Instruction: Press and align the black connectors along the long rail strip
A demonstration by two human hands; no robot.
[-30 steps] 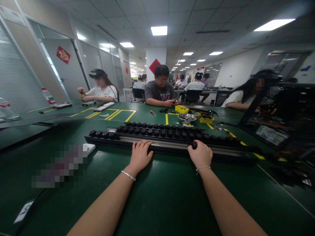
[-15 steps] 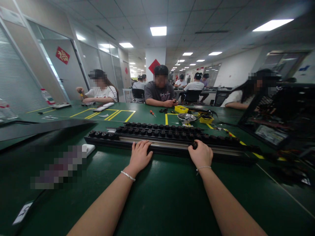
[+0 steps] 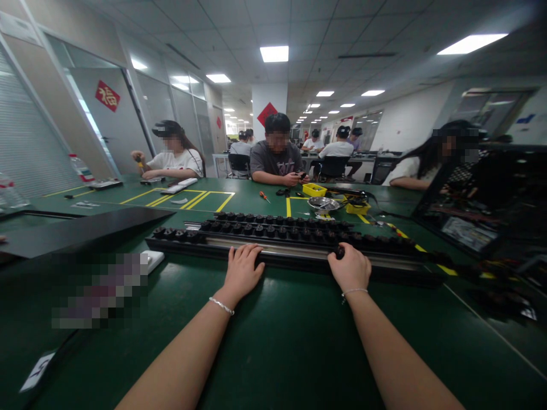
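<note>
Evenly spread, both forearms reach forward with the wrists low and palms down. The left hand (image 3: 243, 270) lies with fingers extended over the long black rail with a silvery channel (image 3: 299, 254), thumb held apart, gripping nothing visible. The right hand (image 3: 351, 267) is curled, thumb and forefinger closed around a small black rounded part (image 3: 340, 250) at that channel. The rail lies crosswise before the person, just in front of rows of black knob-like parts (image 3: 282, 232).

Compared with a second ago, both hands keep practically the same places, while the broad dark flat sheet (image 3: 89, 232) at left now reaches farther toward the rail.

The rail's left end sits just beyond a white-ended flat object (image 3: 154, 262), blurred for the most part; its right end fades into shadow near an open black metal frame (image 3: 465, 210). Between the forearms, smooth green tabletop (image 3: 282, 341) runs from the rail's near edge to the bottom of view.
</note>
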